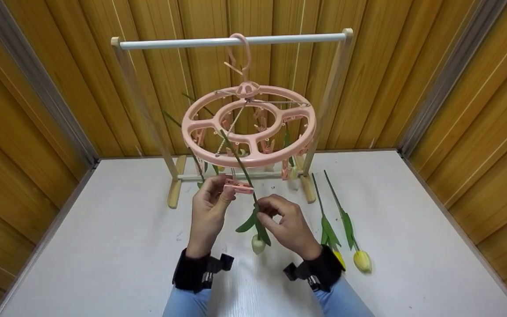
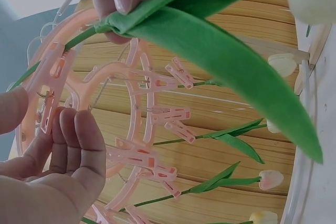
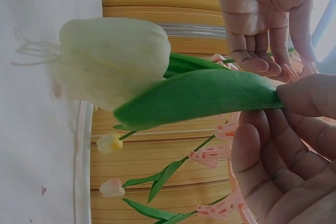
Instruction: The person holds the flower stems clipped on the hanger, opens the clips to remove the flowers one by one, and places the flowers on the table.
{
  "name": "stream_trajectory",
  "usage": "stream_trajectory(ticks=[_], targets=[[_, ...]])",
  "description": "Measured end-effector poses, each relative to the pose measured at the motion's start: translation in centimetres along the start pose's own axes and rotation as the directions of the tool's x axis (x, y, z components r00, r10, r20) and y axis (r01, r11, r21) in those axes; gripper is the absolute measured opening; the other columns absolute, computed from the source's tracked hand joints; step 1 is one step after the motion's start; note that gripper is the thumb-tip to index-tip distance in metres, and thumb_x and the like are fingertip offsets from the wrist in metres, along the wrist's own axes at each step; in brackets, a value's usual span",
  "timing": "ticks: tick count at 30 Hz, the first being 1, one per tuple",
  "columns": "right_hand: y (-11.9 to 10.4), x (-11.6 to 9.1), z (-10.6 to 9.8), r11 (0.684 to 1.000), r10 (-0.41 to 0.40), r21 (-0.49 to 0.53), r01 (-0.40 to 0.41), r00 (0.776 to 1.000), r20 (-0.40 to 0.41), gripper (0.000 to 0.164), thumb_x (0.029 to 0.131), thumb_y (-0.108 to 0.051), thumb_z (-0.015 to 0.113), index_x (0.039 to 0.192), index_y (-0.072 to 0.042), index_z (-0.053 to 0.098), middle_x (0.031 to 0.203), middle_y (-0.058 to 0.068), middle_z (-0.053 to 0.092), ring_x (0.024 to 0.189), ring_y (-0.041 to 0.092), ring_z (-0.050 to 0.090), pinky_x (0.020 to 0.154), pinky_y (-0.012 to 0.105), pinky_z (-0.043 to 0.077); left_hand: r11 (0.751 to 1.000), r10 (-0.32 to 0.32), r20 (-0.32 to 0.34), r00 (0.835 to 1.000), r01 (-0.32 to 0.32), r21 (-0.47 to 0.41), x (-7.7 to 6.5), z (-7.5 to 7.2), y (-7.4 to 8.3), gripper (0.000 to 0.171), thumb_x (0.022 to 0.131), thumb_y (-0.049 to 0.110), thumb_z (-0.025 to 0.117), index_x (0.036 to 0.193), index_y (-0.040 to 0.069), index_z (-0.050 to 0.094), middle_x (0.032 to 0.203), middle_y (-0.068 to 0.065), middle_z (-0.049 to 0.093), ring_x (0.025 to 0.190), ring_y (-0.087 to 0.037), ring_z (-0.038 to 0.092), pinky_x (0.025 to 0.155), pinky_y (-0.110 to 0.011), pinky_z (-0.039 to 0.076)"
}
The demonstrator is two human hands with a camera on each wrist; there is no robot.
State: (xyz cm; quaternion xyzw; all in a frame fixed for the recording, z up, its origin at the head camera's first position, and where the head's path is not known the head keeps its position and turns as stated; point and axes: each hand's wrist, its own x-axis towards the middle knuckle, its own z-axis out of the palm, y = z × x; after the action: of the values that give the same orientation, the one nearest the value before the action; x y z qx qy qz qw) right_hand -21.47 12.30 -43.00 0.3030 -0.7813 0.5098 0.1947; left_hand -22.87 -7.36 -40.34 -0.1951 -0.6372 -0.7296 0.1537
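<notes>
My left hand pinches a pink clothespin that hangs below the front of a round pink drying hanger. A white artificial tulip hangs head down, its green stem rising past the clothespin's tip to the hanger's ring. My right hand pinches that stem near the base of its leaves. In the left wrist view the stem meets the clothespin's jaws; whether they are clamped on it I cannot tell. The right wrist view shows the white bloom up close.
The hanger hooks over a white rail on a wooden-legged stand. Other clothespins hold tulips, including a pink-white one. On the white table, right of my right hand, lie two yellow tulips. Wood-patterned walls surround the table.
</notes>
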Motion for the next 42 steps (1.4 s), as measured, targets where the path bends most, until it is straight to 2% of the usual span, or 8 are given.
stream_trajectory(ticks=[5, 14, 27, 42], targets=[[0.03, 0.07, -0.06, 1.000, 0.005, 0.006, -0.005, 1.000, -0.002, 0.013, 0.094, 0.001, 0.069, 0.105, -0.006, 0.072, 0.093, 0.006, 0.070, 0.078, 0.016, 0.065, 0.069, 0.027, 0.055, 1.000, -0.004, -0.004, 1.000, 0.003, -0.010, 0.05, 0.01, 0.02, 0.027, 0.101, 0.007, 0.065, 0.122, -0.010, 0.060, 0.110, -0.016, 0.068, 0.094, -0.017, 0.065, 0.082, -0.027, 0.053], [0.00, 0.15, -0.12, 1.000, 0.005, 0.006, -0.004, 1.000, -0.006, 0.011, 0.094, 0.001, 0.070, 0.103, -0.004, 0.072, 0.091, 0.006, 0.069, 0.077, 0.015, 0.065, 0.068, 0.027, 0.055, 1.000, -0.021, -0.028, 0.999, 0.021, 0.006, 0.00, 0.06, 0.36, 0.025, 0.099, 0.006, 0.068, 0.118, -0.009, 0.062, 0.107, -0.015, 0.069, 0.087, -0.016, 0.064, 0.081, -0.027, 0.053], [0.30, 0.13, -0.24, 1.000, -0.010, -0.004, 0.010, 1.000, -0.006, 0.011, 0.093, 0.004, 0.071, 0.103, -0.001, 0.072, 0.090, 0.001, 0.068, 0.076, 0.016, 0.065, 0.068, 0.027, 0.054, 1.000, -0.014, -0.036, 0.999, 0.015, 0.011, 0.04, 0.10, 0.36, 0.022, 0.098, 0.005, 0.069, 0.114, -0.009, 0.064, 0.101, -0.013, 0.070, 0.084, -0.017, 0.063, 0.078, -0.026, 0.052], [0.39, 0.18, -0.64, 1.000, -0.001, -0.003, 0.001, 1.000, -0.006, 0.013, 0.093, 0.003, 0.072, 0.102, -0.006, 0.072, 0.091, 0.001, 0.068, 0.077, 0.015, 0.065, 0.069, 0.027, 0.055, 0.999, -0.032, -0.061, 0.998, 0.032, 0.013, 0.11, 0.14, 0.42, 0.022, 0.098, 0.005, 0.069, 0.113, -0.010, 0.064, 0.102, -0.013, 0.071, 0.083, -0.015, 0.063, 0.077, -0.025, 0.052]])
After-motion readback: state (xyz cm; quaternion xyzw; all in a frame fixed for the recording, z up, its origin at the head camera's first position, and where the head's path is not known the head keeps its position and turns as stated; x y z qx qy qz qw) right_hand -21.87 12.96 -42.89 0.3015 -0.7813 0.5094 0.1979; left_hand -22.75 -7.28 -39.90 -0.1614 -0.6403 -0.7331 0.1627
